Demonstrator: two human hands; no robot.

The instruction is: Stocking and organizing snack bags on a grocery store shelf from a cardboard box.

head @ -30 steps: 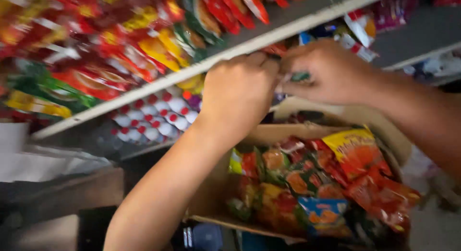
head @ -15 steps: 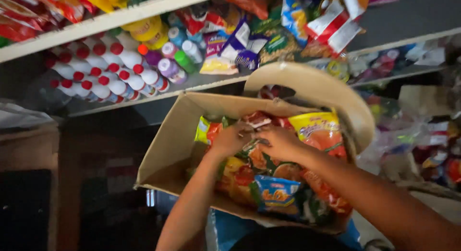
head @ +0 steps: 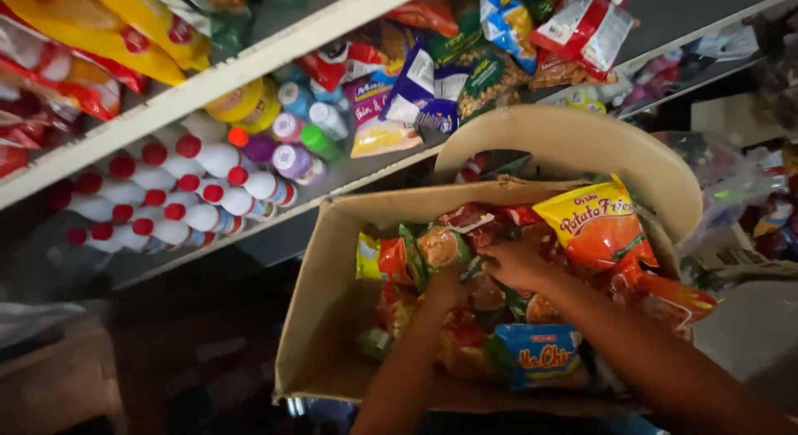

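An open cardboard box sits below me, filled with several bright snack packets. My left hand reaches into the middle of the pile, its fingers curled among green and orange packets. Close beside it on the right, my right hand rests on the packets, fingers bent down into them. Whether either hand grips a packet is hidden. A large yellow and orange packet stands at the box's far right, and a blue and yellow packet lies near the front.
Slanted white shelves run above the box. They hold white bottles with red caps, small coloured bottles and more snack packets. A round cardboard flap rises behind the box. Plastic-wrapped goods lie at the right.
Both hands came down from the shelf edge into the box. Over the last half second they stayed among the packets and shifted only slightly.
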